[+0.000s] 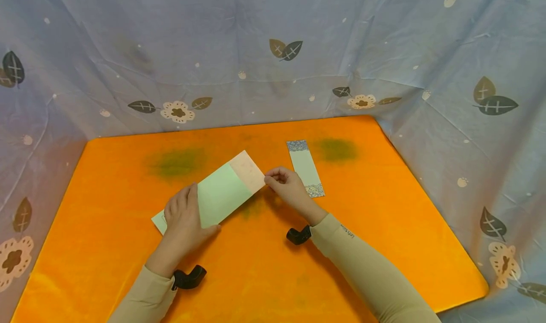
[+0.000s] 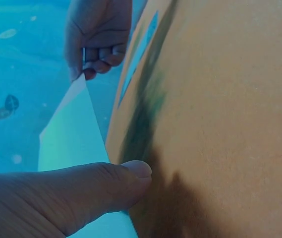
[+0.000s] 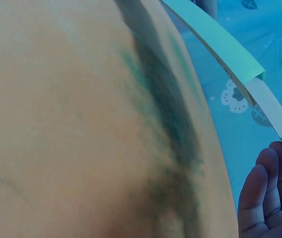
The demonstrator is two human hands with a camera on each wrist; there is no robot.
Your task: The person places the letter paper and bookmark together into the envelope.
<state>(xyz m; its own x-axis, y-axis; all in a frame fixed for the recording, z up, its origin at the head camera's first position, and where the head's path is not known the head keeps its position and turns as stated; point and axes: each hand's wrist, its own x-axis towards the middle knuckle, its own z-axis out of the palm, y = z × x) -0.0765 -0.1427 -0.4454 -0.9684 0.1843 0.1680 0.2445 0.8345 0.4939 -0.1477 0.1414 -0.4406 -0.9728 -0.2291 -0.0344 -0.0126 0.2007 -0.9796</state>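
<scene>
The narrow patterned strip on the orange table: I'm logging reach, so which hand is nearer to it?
Right. The right hand sits just left of the strip, pinching the green envelope; the left hand presses the envelope's far end.

An orange tabletop (image 3: 71, 124) with a dark green smear (image 3: 165, 119) fills most of the view. At two o'clock a green paper sheet (image 3: 215, 37) curves above it, its pale flap (image 3: 269, 106) touching the curled fingers (image 3: 259, 198) at five o'clock.
</scene>
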